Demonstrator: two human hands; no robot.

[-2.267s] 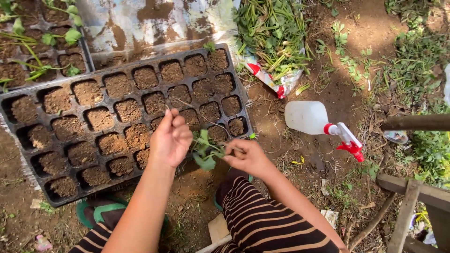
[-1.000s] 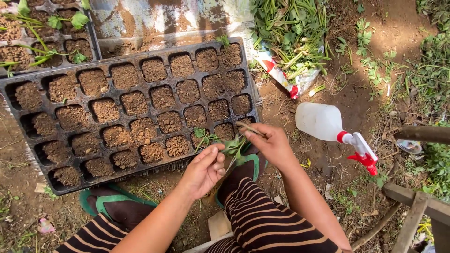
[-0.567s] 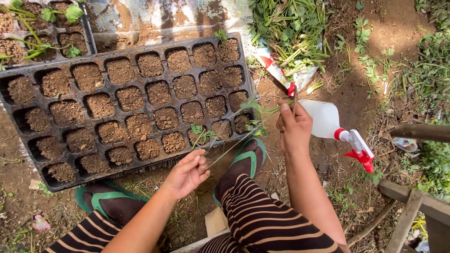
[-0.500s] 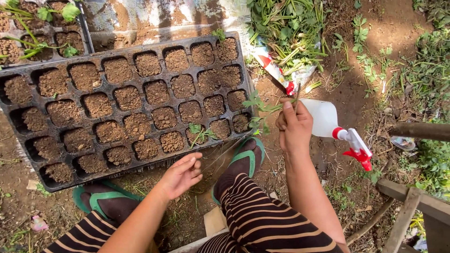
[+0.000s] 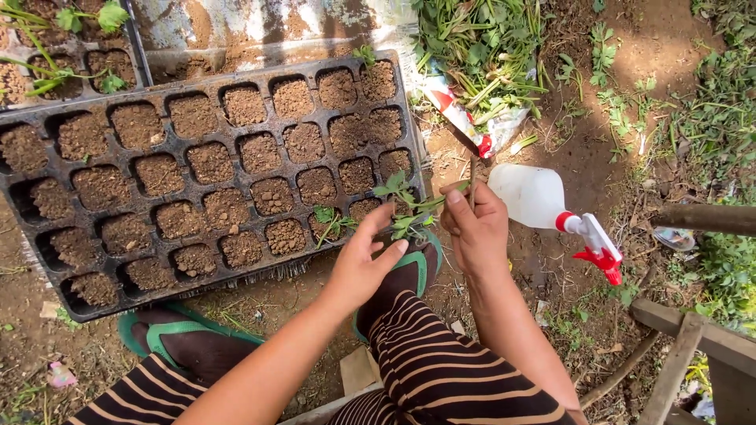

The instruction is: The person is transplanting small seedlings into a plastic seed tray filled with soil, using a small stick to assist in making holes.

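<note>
- At the tray's near right corner, a green cutting [image 5: 405, 206] hangs just above the soil cells; leaves spread at its left end, stem running roughly 9-to-3 o'clock toward the right hand [image 5: 472, 228].
- R hand: closed in a pinch on the stem's right end, also gripping a thin stick [image 5: 472, 175] that points up toward 12.
- L hand [image 5: 364, 260]: open, fingers spread, tips touching the cutting's leaves from 7 o'clock; holds nothing firmly, as far as can be told.
- Cutting lies at 1 o'clock from the L palm, 9 o'clock from the R; both hands on it, R has the real grip.
- One small seedling [image 5: 329, 220] already sits in a front-row cell, just left of the cutting.
- Black seed tray [image 5: 16, 175] w/ soil-filled cells spreads toward 10 o'clock.
- White spray bottle [image 5: 529, 195] w/ red trigger lies at 3 o'clock, just beside the R hand.
- Pile of green cuttings [image 5: 480, 47] at 12–1 o'clock, well apart.
- Green sandal [image 5: 421, 264] under the hands.
</note>
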